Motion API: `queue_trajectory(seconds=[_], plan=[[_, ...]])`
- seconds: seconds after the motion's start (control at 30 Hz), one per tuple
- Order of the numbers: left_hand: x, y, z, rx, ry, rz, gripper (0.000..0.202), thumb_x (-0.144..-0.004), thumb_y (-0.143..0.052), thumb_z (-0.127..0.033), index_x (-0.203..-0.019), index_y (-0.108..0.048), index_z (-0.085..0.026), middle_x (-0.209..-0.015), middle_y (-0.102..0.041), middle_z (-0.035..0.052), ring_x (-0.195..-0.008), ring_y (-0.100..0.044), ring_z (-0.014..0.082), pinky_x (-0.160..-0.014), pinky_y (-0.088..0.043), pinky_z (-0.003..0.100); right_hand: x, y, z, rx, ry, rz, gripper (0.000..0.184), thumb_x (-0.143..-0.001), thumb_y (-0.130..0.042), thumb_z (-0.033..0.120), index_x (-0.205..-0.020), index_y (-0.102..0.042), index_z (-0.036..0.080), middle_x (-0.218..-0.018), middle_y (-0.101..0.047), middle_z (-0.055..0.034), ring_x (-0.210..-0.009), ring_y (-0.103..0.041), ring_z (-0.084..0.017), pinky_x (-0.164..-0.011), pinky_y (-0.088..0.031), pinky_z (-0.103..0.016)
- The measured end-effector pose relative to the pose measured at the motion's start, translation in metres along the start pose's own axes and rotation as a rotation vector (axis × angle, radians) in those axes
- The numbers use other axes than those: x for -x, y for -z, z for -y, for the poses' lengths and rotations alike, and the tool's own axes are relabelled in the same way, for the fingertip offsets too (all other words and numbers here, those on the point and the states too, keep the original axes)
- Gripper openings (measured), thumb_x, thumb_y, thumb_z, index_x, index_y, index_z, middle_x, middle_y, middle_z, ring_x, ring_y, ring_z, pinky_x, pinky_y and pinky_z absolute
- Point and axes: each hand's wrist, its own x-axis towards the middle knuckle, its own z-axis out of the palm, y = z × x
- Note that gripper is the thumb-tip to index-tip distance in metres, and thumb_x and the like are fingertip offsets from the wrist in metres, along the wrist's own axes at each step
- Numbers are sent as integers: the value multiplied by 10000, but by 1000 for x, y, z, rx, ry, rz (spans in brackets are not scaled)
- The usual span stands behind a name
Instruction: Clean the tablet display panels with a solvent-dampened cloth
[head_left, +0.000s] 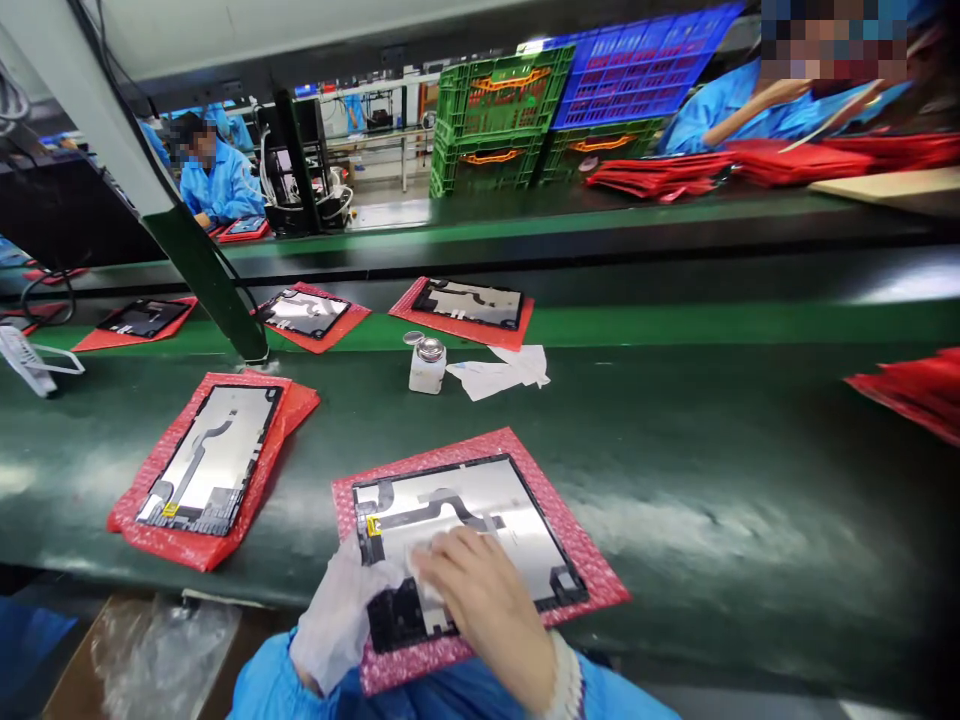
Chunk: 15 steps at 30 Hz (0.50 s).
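A display panel [517, 510] with a silvery back, a dark flex cable and a yellow tab lies on red bubble wrap [592, 585] in front of me. My left hand [337, 605], in a white glove, grips the panel's near left edge; some of its fingers are hidden. My right hand [484, 590] is bare and presses a small white wipe [424, 575] against the panel's back, fingers bent together over it. To the left, a second panel [225, 435] rests on its own red bubble-wrap bag [262, 490]. Beyond the panels stands a white dispenser bottle [427, 370] with a metal top.
White paper [502, 373] lies beside the bottle. Several panels on red bags [469, 303] line the green strip further back. A slanted post [202, 270] rises at left. Red bags [915, 390] are stacked at right. Co-workers sit behind, near green crates [499, 110].
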Motion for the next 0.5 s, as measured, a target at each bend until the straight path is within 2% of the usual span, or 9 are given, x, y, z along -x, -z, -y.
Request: queue_trajectory(seconds=[0.07, 0.23, 0.3, 0.43, 0.5], plan=[[-3, -1, 3, 7, -2, -13, 302, -865, -502, -379, -1081, -589, -187, -1159, -602, 70, -1008, -581, 192, -888, -476, 415, -11, -2, -3, 54, -42, -56, 173, -904, -480, 175, -980, -628, 222, -815, -593, -39, -791, -480, -202, -651, -307, -337], [-4, 3, 8, 36, -1, -13, 305, -864, -511, -368, -1088, -577, -172, -1136, -601, 68, -984, -589, 188, -867, -488, 414, -31, -9, -2, 27, 105, -24, 161, -893, -502, 169, -961, -628, 242, -777, -588, -20, -775, -484, -191, -643, -302, -328], [-4, 2, 7, 60, -8, -16, 298, -861, -518, -352, -1093, -579, -177, -1152, -605, 73, -1007, -586, 193, -892, -478, 426, -31, -8, -3, 60, 76, -46, 154, -908, -488, 198, -953, -631, 234, -776, -589, -26, -777, -493, -193, -644, -305, -328], [-5, 2, 10, 125, -16, -31, 316, -791, -540, -190, -1095, -619, -214, -1132, -658, 28, -1023, -604, 209, -960, -455, 373, -13, 11, -19, 160, 22, -53, 230, -931, -409, 172, -943, -636, 208, -771, -591, -41, -732, -505, -192, -630, -313, -330], [-6, 4, 17, 222, 6, -11, 376, -765, -531, -176, -1128, -612, -231, -1118, -673, 7, -1004, -621, 212, -941, -471, 338, -4, 26, -32, 177, 17, -30, 271, -934, -383, 164, -877, -644, 211, -744, -585, -37, -701, -503, -187, -622, -320, -329]])
